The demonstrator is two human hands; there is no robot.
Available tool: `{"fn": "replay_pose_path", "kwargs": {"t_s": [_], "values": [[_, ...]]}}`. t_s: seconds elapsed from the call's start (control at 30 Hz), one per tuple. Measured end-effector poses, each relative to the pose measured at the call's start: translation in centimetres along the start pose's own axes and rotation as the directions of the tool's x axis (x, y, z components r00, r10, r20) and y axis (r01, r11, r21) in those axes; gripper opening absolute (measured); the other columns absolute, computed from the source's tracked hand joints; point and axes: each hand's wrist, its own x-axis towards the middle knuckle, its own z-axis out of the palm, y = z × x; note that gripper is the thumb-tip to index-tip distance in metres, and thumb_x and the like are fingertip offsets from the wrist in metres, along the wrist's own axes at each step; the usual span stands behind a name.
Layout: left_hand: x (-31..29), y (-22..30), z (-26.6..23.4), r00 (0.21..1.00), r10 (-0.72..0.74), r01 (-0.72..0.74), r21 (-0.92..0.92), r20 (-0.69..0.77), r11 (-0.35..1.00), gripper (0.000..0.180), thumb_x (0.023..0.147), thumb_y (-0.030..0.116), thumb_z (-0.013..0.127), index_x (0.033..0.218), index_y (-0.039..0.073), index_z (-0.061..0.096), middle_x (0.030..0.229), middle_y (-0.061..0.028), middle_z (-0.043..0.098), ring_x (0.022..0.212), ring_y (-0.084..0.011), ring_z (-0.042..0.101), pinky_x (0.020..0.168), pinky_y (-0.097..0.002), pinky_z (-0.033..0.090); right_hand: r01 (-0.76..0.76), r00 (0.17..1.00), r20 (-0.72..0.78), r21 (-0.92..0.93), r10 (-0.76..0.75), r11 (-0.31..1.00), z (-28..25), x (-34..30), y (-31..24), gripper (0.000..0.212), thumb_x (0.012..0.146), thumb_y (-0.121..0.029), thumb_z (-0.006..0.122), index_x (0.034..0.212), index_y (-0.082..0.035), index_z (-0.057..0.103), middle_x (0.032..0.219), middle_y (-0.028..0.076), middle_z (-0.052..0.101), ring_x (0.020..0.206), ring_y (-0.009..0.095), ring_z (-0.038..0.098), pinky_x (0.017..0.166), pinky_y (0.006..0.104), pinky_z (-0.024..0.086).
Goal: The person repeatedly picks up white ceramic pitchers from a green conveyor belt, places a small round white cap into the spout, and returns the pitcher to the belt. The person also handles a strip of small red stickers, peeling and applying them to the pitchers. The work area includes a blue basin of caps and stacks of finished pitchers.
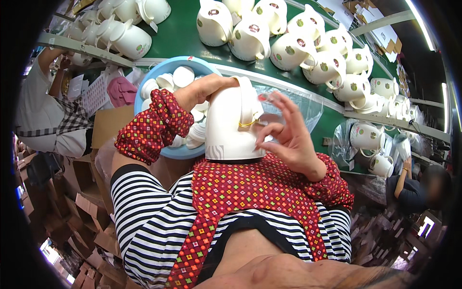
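Note:
A white jug [222,127] stands upright against my apron, with a grey striped pattern low on its side. My left hand [204,90] is closed over its top rim. Around the jug's handle [248,103] runs a thin gold-yellow tie [248,124]. My right hand [291,137] is beside the handle, thumb and index finger pinched close to the jug wall, other fingers raised. Whatever that pinch holds is too small to make out. A small clear and red piece [263,98] shows at the raised fingertips.
A blue basin [166,67] of white lids [183,76] stands to the left behind the jug. Several white jugs [250,38] fill the green table [178,29]. Clear plastic [308,108] lies at its edge. Other people [53,111] work at both sides; cardboard boxes [91,207] stand lower left.

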Motion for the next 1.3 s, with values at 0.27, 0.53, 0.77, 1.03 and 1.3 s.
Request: {"fn": "replay_pose_path", "kwargs": {"t_s": [0.27, 0.53, 0.77, 1.03, 1.3], "values": [[0.2, 0.1, 1.1, 0.999, -0.029, 0.029, 0.003, 0.027, 1.0, 0.067, 0.085, 0.049, 0.075, 0.127, -0.002, 0.067, 0.114, -0.0179, 0.074, 0.098, -0.0287, 0.075, 0.083, -0.0413, 0.061, 0.132, 0.991, 0.068, -0.349, -0.116, 0.928, 0.5, -1.3, 0.0, 0.108, 0.083, 0.013, 0.077, 0.167, -0.011, 0.014, 0.167, 0.017, 0.024, 0.099, 0.015, 0.073, 0.113, 0.0489, 0.046], [-0.4, 0.4, 1.4, 1.0, -0.011, 0.011, 0.019, 0.019, 1.0, 0.071, 0.085, 0.053, 0.074, 0.131, 0.0, 0.066, 0.114, -0.0181, 0.074, 0.099, -0.0292, 0.075, 0.081, -0.0421, 0.062, 0.085, 0.993, -0.044, -0.385, -0.11, 0.919, 2.0, -0.6, 1.7, 0.107, 0.082, 0.013, 0.077, 0.166, -0.011, 0.017, 0.166, 0.016, 0.026, 0.098, 0.014, 0.073, 0.116, 0.0496, 0.044], [-0.1, -0.2, 1.0, 1.0, -0.007, 0.007, -0.008, 0.002, 1.0, 0.071, 0.086, 0.054, 0.074, 0.131, -0.001, 0.066, 0.116, -0.019, 0.074, 0.099, -0.0295, 0.075, 0.082, -0.0426, 0.062, 0.032, 0.997, -0.055, -0.382, -0.057, 0.923, 2.2, -0.3, 2.7, 0.11, 0.08, 0.013, 0.079, 0.166, -0.008, 0.014, 0.165, 0.017, 0.029, 0.098, 0.014, 0.073, 0.121, 0.0526, 0.036], [0.0, -0.6, 0.6, 0.999, -0.013, 0.012, -0.027, -0.039, 1.0, 0.066, 0.087, 0.052, 0.073, 0.127, -0.001, 0.069, 0.114, -0.0182, 0.075, 0.096, -0.029, 0.075, 0.081, -0.0403, 0.061, 0.315, 0.937, 0.112, -0.674, -0.33, 0.668, 1.4, 0.3, 4.4, 0.107, 0.076, 0.003, 0.087, 0.163, -0.014, 0.028, 0.166, 0.025, 0.022, 0.105, 0.024, 0.072, 0.112, 0.0477, 0.047], [-0.1, -1.0, 0.1, 0.998, 0.009, -0.012, -0.048, -0.07, 0.999, 0.061, 0.088, 0.049, 0.073, 0.121, -0.001, 0.072, 0.109, -0.0162, 0.076, 0.092, -0.0278, 0.075, 0.077, -0.0392, 0.06, 0.117, 0.92, -0.093, -0.863, -0.382, 0.492, -0.3, 2.6, 6.2, 0.13, 0.065, -0.038, 0.099, 0.165, -0.011, 0.021, 0.168, 0.029, 0.013, 0.156, 0.045, 0.023, 0.124, 0.0533, 0.03]]}}
